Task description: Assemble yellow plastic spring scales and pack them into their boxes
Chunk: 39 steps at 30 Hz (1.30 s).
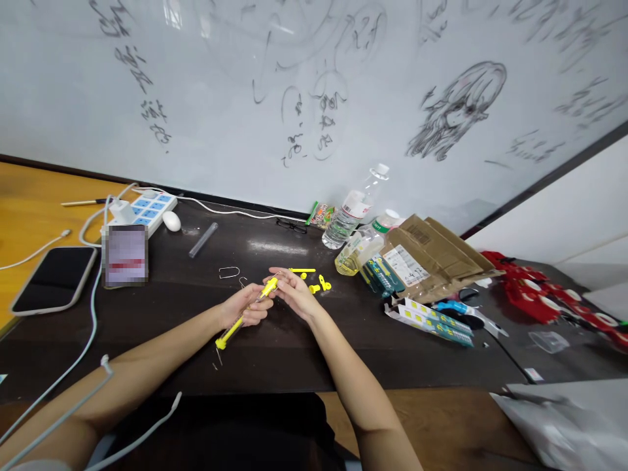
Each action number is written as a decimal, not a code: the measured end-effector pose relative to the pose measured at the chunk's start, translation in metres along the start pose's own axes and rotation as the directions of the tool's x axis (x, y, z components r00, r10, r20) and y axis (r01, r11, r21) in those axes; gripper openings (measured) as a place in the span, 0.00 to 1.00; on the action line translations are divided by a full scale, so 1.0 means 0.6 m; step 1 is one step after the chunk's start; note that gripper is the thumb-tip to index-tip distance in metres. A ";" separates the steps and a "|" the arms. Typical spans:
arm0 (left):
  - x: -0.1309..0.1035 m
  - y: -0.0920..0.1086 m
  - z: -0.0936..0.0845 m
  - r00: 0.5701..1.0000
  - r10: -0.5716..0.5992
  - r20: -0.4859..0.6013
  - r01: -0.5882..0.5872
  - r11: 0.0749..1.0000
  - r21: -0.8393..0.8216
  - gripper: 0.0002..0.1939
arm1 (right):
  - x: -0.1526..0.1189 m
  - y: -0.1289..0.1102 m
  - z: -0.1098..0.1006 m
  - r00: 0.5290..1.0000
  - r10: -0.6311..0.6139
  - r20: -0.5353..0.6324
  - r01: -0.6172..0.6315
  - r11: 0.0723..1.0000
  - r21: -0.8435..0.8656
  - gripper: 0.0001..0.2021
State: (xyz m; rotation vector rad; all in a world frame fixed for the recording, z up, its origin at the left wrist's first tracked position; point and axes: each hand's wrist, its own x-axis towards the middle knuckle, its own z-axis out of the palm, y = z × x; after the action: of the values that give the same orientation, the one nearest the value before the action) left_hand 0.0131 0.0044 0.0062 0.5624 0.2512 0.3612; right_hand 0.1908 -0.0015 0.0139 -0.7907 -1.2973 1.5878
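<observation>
My left hand (pixel 246 306) is closed around a thin yellow rod-like assembly (pixel 235 327) with a clear section and yellow end pieces; its exact kind I cannot make out. It slants from lower left to upper right, just over the dark table. The fingers of my right hand (pixel 294 288) pinch its upper yellow end. Beyond that hand lie several small yellow plastic parts (pixel 320 285) and a yellow stick (pixel 303 270). Bent metal wire (pixel 229 272) rests left of the hands. A clear tube (pixel 203 240) lies farther back.
To the left are a phone (pixel 53 280), a power strip (pixel 156 208) and white cables (pixel 93 327). At right stand a water bottle (pixel 350 212) and a second bottle (pixel 360 248), beside a cardboard package (pixel 432 252), a printed box (pixel 436 322) and red parts (pixel 534 288). Behind rises a whiteboard (pixel 210 131).
</observation>
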 end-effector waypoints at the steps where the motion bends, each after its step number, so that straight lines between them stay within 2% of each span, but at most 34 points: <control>1: 0.000 0.000 0.000 1.000 -0.005 0.003 0.005 1.000 0.009 0.11 | -0.001 0.000 0.000 1.000 0.002 0.006 -0.002 1.000 0.004 0.23; 8: -0.007 0.005 -0.007 0.998 -0.057 0.025 0.054 0.992 0.113 0.11 | -0.008 -0.004 0.003 0.996 -0.032 0.079 0.031 0.999 0.014 0.23; 10: -0.008 0.004 0.001 1.000 -0.017 -0.022 0.020 0.983 0.183 0.12 | -0.009 -0.007 0.005 0.997 -0.029 0.067 0.027 0.999 0.027 0.23; 12: -0.007 -0.002 0.012 0.992 0.095 -0.084 -0.066 0.953 0.295 0.13 | -0.009 -0.009 0.005 0.998 -0.032 0.048 0.030 0.999 0.045 0.22; 13: -0.005 -0.006 0.017 0.978 0.166 -0.123 -0.111 0.925 0.363 0.13 | -0.009 -0.010 0.004 0.998 -0.035 0.042 0.033 0.998 0.050 0.21; 15: -0.001 -0.015 0.023 0.965 0.227 -0.134 -0.132 0.857 0.498 0.15 | -0.009 -0.012 0.000 0.998 -0.047 0.032 0.045 0.998 0.038 0.18; 20: 0.004 -0.022 0.023 0.964 0.245 -0.100 -0.117 0.734 0.668 0.14 | -0.010 -0.014 -0.015 0.998 -0.064 -0.007 0.063 0.994 -0.086 0.17; 22: 0.002 -0.020 0.023 0.951 0.291 -0.103 -0.132 0.685 0.716 0.13 | -0.010 -0.013 -0.020 0.997 -0.075 -0.009 0.073 0.988 -0.133 0.15; 27: -0.006 -0.015 0.030 0.854 0.500 -0.145 -0.121 0.461 0.879 0.12 | -0.005 -0.005 -0.028 0.996 -0.090 -0.001 0.087 0.973 -0.214 0.12; 29: -0.008 -0.015 0.030 0.825 0.546 -0.146 -0.114 0.414 0.903 0.12 | -0.004 -0.004 -0.030 0.997 -0.073 0.001 0.071 0.968 -0.239 0.14; 31: -0.007 -0.015 0.029 0.821 0.548 -0.157 -0.105 0.416 0.903 0.12 | -0.003 -0.004 -0.031 0.999 -0.048 0.010 0.049 0.964 -0.260 0.16; 35: -0.002 -0.016 0.026 0.861 0.474 -0.185 -0.035 0.418 0.908 0.13 | -0.003 -0.004 -0.032 1.000 -0.029 0.010 0.031 0.959 -0.282 0.17; 37: -0.001 -0.015 0.028 0.853 0.499 -0.152 -0.027 0.333 0.943 0.13 | -0.002 0.000 -0.032 1.000 -0.030 -0.001 0.028 0.964 -0.265 0.16; 39: -0.002 -0.013 0.032 0.829 0.553 -0.085 -0.034 0.202 0.979 0.12 | 0.000 0.006 -0.031 0.999 -0.034 -0.023 0.028 0.972 -0.235 0.16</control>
State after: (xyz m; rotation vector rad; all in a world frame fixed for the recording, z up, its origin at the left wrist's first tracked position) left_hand 0.0202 -0.0114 0.0180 1.8448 0.8470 0.7403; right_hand 0.2061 0.0056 0.0057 -0.9288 -1.4891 1.4098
